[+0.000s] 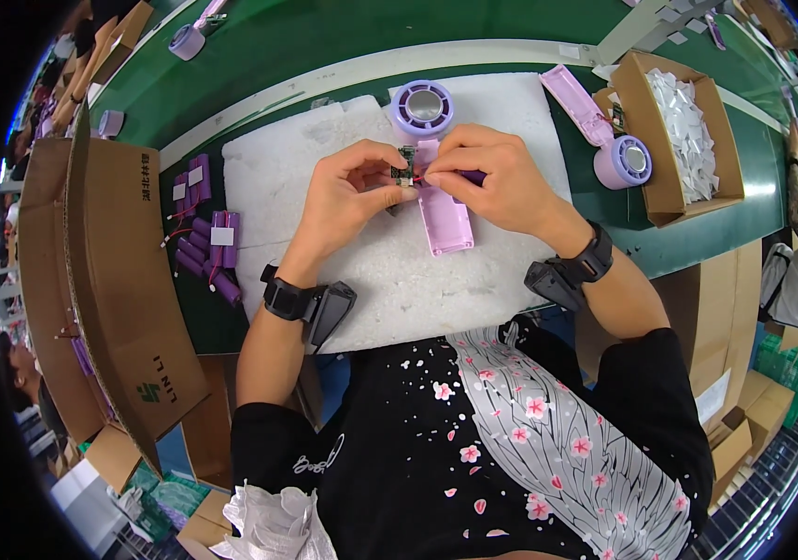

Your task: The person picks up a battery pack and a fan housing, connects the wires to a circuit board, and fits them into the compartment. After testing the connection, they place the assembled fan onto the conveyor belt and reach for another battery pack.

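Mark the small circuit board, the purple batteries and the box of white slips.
small circuit board (406, 164), head view, its green face between both hands.
purple batteries (221, 241), head view, middle of the wired pack.
box of white slips (662, 194), head view, cardboard side wall.

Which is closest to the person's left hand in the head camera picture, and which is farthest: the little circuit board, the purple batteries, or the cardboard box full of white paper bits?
From the left hand:
1. Little circuit board, pinched at its fingertips, middle of the white foam pad.
2. Purple batteries, lying on the green table to the left.
3. Cardboard box of white paper bits, far off on the right side.
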Tool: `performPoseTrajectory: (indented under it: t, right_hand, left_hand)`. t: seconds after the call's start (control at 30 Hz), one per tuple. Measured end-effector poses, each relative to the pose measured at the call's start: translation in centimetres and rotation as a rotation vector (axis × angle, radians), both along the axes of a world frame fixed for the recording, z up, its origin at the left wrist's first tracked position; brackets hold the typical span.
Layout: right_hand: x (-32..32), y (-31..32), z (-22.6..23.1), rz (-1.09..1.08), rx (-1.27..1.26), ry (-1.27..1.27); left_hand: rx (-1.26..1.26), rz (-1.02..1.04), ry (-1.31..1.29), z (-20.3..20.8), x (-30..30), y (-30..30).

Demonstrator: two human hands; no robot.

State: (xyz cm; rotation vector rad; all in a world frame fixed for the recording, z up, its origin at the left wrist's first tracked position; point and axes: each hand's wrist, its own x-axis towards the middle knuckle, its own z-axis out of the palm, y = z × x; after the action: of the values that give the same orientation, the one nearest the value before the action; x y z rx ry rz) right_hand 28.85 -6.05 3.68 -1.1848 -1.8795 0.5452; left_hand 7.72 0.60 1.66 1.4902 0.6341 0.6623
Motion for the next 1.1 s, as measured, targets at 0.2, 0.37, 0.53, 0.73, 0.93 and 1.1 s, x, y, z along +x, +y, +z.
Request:
performPoseTrajectory:
  t: [0.2,0.37,0.53,0.73,0.93,1.1]
  right_hand:
    - [-0.1,0.1,-0.5,-0.009,0.040,-0.016]
    - [-0.4,0.2,-0.7,-0.011,0.053,-0.047]
    - [-0.8,0.1,-0.7,-0.050,0.005,0.035]
    - [-1.6,0.0,0.1,-0.134,-0.057,0.114]
    - [-1.6,0.2,-0.6,-0.148,0.017,0.059]
    - [-1.7,0.2,-0.8,-0.172,-0.005,0.042]
  left_hand:
    - [-0.082,0.063,-0.029,0.4,0.1,-0.3]
    - [-0.074,0.061,-0.019,0.7,-0.1,-0.4]
    - [-0.076,0.090,-0.053,0.6,0.3,-0.8]
    - [0.045,0.109,-0.025,0.2,0.3,-0.8]
    - [0.042,0.136,-0.004,0.4,0.3,-0.9]
    - [0.103,0.127,0.091,0.7,0.2,-1.0]
